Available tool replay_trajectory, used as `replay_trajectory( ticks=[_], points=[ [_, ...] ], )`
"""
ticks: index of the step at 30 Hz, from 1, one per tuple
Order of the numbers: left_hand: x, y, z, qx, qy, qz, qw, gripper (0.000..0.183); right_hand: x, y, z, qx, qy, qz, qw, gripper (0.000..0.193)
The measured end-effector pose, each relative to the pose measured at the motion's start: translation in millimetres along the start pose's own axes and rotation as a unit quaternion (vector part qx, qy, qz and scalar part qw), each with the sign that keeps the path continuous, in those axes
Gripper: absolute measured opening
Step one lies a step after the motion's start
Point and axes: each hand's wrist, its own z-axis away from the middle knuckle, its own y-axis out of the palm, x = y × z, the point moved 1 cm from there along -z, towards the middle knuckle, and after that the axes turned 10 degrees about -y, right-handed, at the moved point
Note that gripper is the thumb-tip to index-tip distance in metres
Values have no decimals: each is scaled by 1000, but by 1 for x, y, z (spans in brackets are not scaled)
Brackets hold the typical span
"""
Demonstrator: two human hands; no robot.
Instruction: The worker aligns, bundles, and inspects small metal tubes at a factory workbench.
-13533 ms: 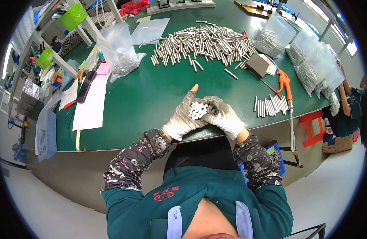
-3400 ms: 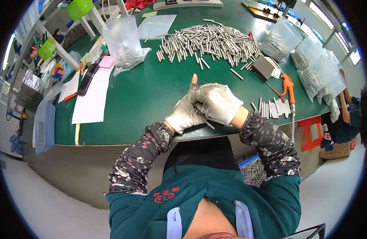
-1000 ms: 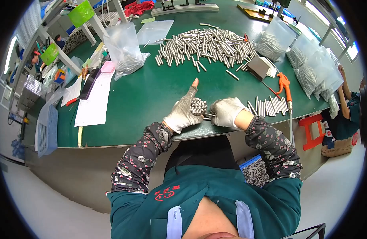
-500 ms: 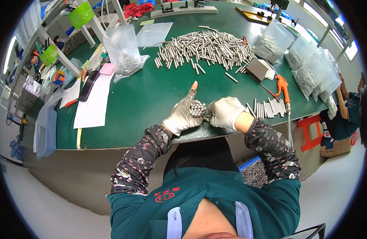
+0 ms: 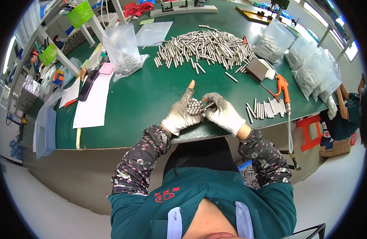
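Near the table's front edge, my gloved left hand [image 5: 179, 113] is wrapped round a bundle of metal pins [image 5: 195, 107], their round ends showing together. Its thumb sticks up, away from the bundle. Close on the right, my gloved right hand [image 5: 223, 113] pinches a metal pin [image 5: 209, 106] at the bundle's side; whether that pin touches the others I cannot tell. To the right lies a row of loose pins [image 5: 269, 108] side by side. A large heap of pins [image 5: 207, 47] spreads over the table beyond my hands.
An orange air gun [image 5: 282, 88] with its hose lies right of a dark block [image 5: 256, 71]. Plastic bags of pins [image 5: 307, 73] stand at the far right. At left are a clear bag [image 5: 123, 51], white paper [image 5: 94, 101] and a blue basket [image 5: 46, 131]. A co-worker [image 5: 344, 107] sits at right.
My right hand has turned, its thumb and fingers now showing around a pin. The left hand with the bundle has shifted slightly left and up.
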Motion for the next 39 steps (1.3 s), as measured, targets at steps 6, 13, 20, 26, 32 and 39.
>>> replay_trajectory(
  ticks=[6,13,20,26,32,39],
  points=[
    [6,-4,-4,-8,23,-39,999,103,-3,5,7,-20,-51,-3,999,40],
    [7,-2,-4,-12,20,3,1000,100,-8,12,7,-26,-28,65,997,35],
    [-1,-3,2,-1,28,3,1000,101,9,21,3,-89,-7,97,991,44],
    [2,-11,14,-2,46,76,996,97,19,26,-3,-52,-105,169,979,46],
    [4,-11,13,-1,26,150,988,74,19,29,-5,-62,-121,127,983,51],
    [7,-12,12,12,1,149,989,63,18,30,-6,-78,-98,118,985,57]
  ],
)
